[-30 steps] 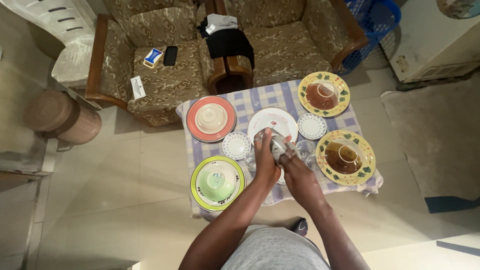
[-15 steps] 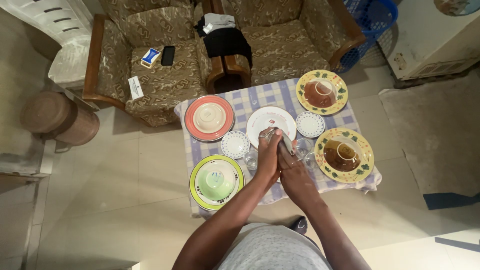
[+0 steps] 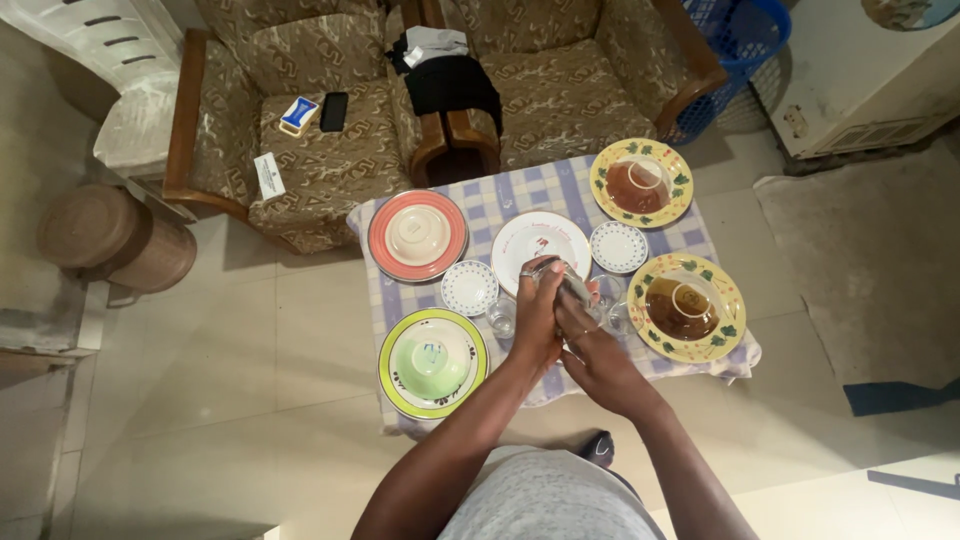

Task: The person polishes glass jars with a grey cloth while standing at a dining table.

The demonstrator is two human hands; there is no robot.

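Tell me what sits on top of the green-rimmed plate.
An upturned pale green bowl rests on the green-rimmed plate, base ring up. The bowl covers the plate's middle, so whatever might lie beneath it is hidden.

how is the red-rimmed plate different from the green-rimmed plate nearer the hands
The red-rimmed plate has a salmon-red band and carries a cream upturned bowl; the green-rimmed plate has a yellow-green band and carries a pale green one. The red-rimmed plate lies at the table's far left corner, the green-rimmed plate at the near left. Both are round, flat on the checked cloth and untouched.
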